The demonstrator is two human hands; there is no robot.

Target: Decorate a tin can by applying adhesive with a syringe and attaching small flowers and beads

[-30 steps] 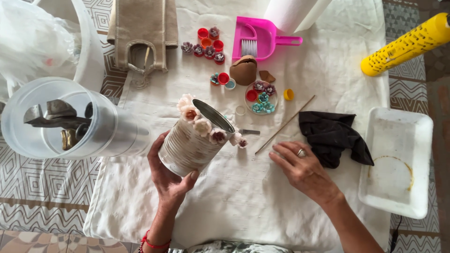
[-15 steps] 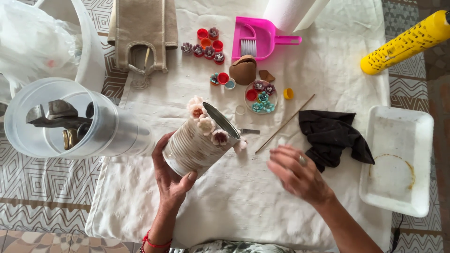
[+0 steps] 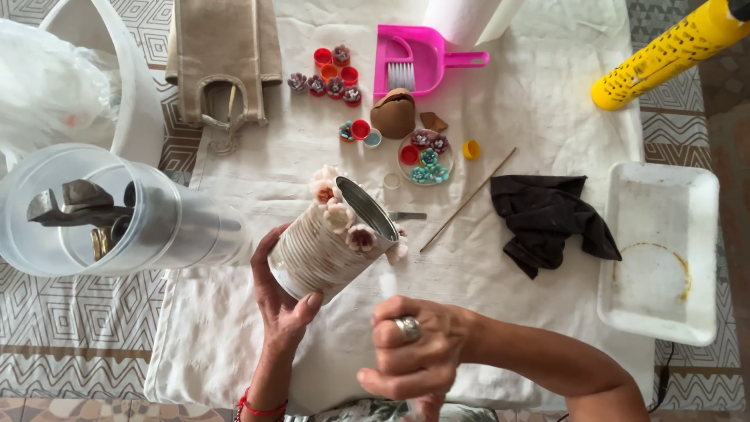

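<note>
Since a moment ago: right hand point(image 3: 414, 352) drawn back toward me, curled shut, contents not discernible. Left hand point(image 3: 283, 301) cups tilted tin can point(image 3: 332, 246) above white cloth point(image 3: 539, 101). Risk, as I judge: clay flowers point(image 3: 337, 212) on rim knocked loose if my one-handed grip slips.

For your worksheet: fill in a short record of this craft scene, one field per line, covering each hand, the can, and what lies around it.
Left hand: cradles the tin can from below, tilted
Tin can: ribbed side, open mouth facing up and right, small pale flowers around its rim
Right hand: curled, ring on one finger, near the can; whether it holds anything cannot be told
Surface: white cloth
Beyond the can: pink dustpan with brush, black cloth, thin wooden stick, white tray
Left side: clear plastic jar on its side
</note>
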